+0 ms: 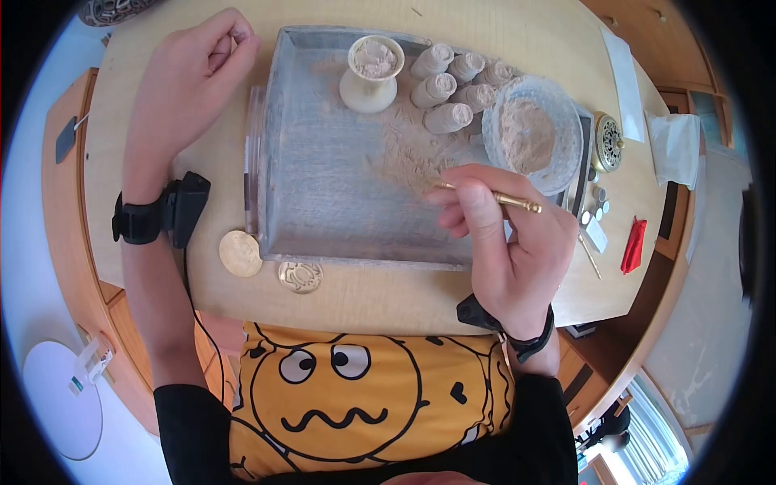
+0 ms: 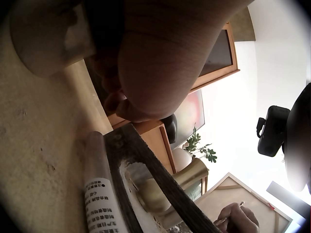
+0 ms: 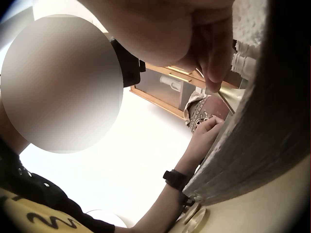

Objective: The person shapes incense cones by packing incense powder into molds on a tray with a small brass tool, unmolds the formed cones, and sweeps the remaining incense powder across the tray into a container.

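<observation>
Over the right of the grey tray [image 1: 323, 182]: right hand [image 1: 517, 242] pinching a slim brass-coloured tool [image 1: 520, 203].
Left hand [image 1: 190, 89] idle left of the tray, fingers loosely curled, nothing seen held; powder-filled cup [image 1: 368, 93] at tray's far side, powder bowl [image 1: 570, 145] far right.

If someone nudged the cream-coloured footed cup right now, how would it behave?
The cup would probably slide if pushed low, since its foot flares below a narrow waist; a push at the rim might tip it. The powder inside looks loose and sits near the rim, so a jolt could well spill some.
</observation>
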### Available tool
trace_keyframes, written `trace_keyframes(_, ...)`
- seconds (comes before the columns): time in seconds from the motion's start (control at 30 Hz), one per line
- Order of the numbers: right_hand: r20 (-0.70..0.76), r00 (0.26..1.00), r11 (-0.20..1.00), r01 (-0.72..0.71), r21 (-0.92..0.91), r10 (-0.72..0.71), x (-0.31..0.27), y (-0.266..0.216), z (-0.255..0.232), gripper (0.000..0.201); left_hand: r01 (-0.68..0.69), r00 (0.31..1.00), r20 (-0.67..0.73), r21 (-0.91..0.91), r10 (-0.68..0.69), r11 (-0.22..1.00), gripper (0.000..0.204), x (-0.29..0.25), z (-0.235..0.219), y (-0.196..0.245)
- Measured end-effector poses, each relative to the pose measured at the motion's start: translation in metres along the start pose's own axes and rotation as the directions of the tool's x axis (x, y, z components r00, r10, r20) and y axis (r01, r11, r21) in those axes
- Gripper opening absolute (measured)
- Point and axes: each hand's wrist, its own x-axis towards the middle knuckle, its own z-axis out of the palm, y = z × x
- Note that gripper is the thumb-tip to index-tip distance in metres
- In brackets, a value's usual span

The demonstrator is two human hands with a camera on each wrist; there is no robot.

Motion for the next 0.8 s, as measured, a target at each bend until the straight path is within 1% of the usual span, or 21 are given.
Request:
trace_keyframes(0.03, -0.051, 0.999, 1.000, -0.018, -0.001, 0.018, 0.001, 0.000, 0.000, 0.017, -0.007, 1.000, -0.003, -0.001, 0.007, 1.000, 0.018, 0.000, 0.000, 0.000)
trace_keyframes(0.07, -0.050, 0.999, 1.000, -0.016, -0.001, 0.015, 0.001, 0.001, 0.000, 0.017, -0.007, 1.000, -0.005, 0.000, 0.007, 1.000, 0.018, -0.001, 0.000, 0.001)
trace_keyframes(0.1, 0.051, 0.989, 0.990, 0.137, 0.020, -0.138, 0.001, 0.004, 0.000, 0.017, -0.001, 1.000, -0.003, 0.000, 0.001, 1.000, 0.018, -0.001, -0.001, 0.002)
trace_keyframes(0.13, 0.145, 0.947, 0.958, 0.282, 0.056, -0.287, 0.001, 0.006, 0.001, 0.019, 0.004, 1.000, 0.001, -0.001, -0.004, 1.000, 0.018, -0.001, -0.002, 0.002)
trace_keyframes(0.17, 0.142, 0.948, 0.958, 0.280, 0.056, -0.286, 0.001, 0.008, 0.003, 0.019, 0.001, 1.000, 0.004, 0.000, -0.001, 1.000, 0.018, 0.000, -0.001, 0.002)
trace_keyframes(0.23, 0.169, 0.920, 0.936, 0.344, 0.079, -0.353, 0.001, 0.009, 0.009, 0.020, 0.015, 1.000, -0.004, -0.034, -0.015, 0.999, 0.018, -0.001, 0.002, -0.001)
trace_keyframes(0.27, 0.172, 0.921, 0.936, 0.342, 0.079, -0.351, 0.000, 0.008, 0.007, 0.020, 0.017, 1.000, -0.003, -0.036, -0.017, 0.999, 0.018, -0.002, 0.002, 0.000)
trace_keyframes(0.3, 0.116, 0.967, 0.974, 0.227, 0.018, -0.227, -0.002, 0.007, 0.003, 0.020, 0.013, 1.000, -0.003, -0.028, -0.013, 1.000, 0.018, -0.001, 0.001, 0.001)
trace_keyframes(0.33, 0.049, 0.993, 0.994, 0.107, -0.034, -0.105, -0.001, 0.005, 0.000, 0.020, 0.008, 1.000, -0.004, -0.018, -0.008, 1.000, 0.018, -0.001, 0.000, 0.001)
trace_keyframes(0.37, 0.048, 0.993, 0.993, 0.110, -0.034, -0.108, 0.001, 0.005, -0.001, 0.020, 0.006, 1.000, -0.006, -0.016, -0.007, 1.000, 0.018, 0.000, -0.001, 0.002)
trace_keyframes(0.43, -0.066, 0.998, 0.999, -0.004, 0.053, 0.008, 0.003, 0.004, -0.002, 0.009, 0.008, 0.999, -0.031, -0.031, -0.008, 0.999, 0.018, 0.000, 0.001, 0.002)
trace_keyframes(0.47, -0.032, 0.999, 0.997, 0.001, 0.077, 0.002, 0.000, 0.003, -0.003, 0.008, 0.006, 1.000, -0.029, -0.034, -0.007, 0.999, 0.018, 0.000, 0.002, 0.003)
trace_keyframes(0.5, -0.031, 1.000, 0.997, 0.000, 0.076, 0.002, 0.001, 0.004, -0.003, 0.008, 0.007, 1.000, -0.028, -0.031, -0.008, 1.000, 0.018, 0.000, 0.002, 0.002)
trace_keyframes(0.53, 0.079, 0.987, 0.987, 0.134, 0.086, -0.141, 0.002, 0.006, -0.004, 0.012, 0.008, 1.000, -0.027, -0.027, -0.009, 1.000, 0.018, 0.000, 0.001, 0.002)
trace_keyframes(0.57, 0.183, 0.941, 0.958, 0.266, 0.110, -0.283, 0.003, 0.006, -0.004, 0.020, 0.007, 1.000, -0.028, -0.025, -0.008, 1.000, 0.018, 0.000, 0.001, 0.003)
trace_keyframes(0.6, 0.209, 0.950, 0.971, 0.210, 0.118, -0.231, 0.003, 0.003, -0.004, 0.022, 0.011, 0.999, -0.032, -0.018, -0.011, 1.000, 0.018, 0.000, 0.000, 0.003)
trace_keyframes(0.63, 0.204, 0.952, 0.971, 0.207, 0.118, -0.227, 0.003, 0.005, -0.005, 0.022, 0.013, 0.999, -0.032, -0.014, -0.014, 1.000, 0.018, 0.001, 0.001, 0.004)
trace_keyframes(0.7, 0.082, 0.990, 0.994, 0.110, 0.008, -0.111, 0.001, 0.008, -0.007, 0.022, -0.003, 1.000, -0.028, -0.037, 0.001, 0.999, 0.018, 0.001, 0.002, 0.000)
trace_keyframes(0.73, 0.085, 0.990, 0.994, 0.109, 0.006, -0.109, 0.001, 0.008, -0.007, 0.022, -0.011, 0.999, -0.032, -0.058, 0.010, 0.998, 0.018, 0.000, 0.002, -0.001)
trace_keyframes(0.8, -0.070, 0.996, 0.996, -0.048, 0.075, 0.053, 0.003, 0.006, -0.009, 0.010, 0.016, 1.000, -0.026, -0.040, -0.017, 0.999, 0.018, -0.001, 0.001, 0.003)
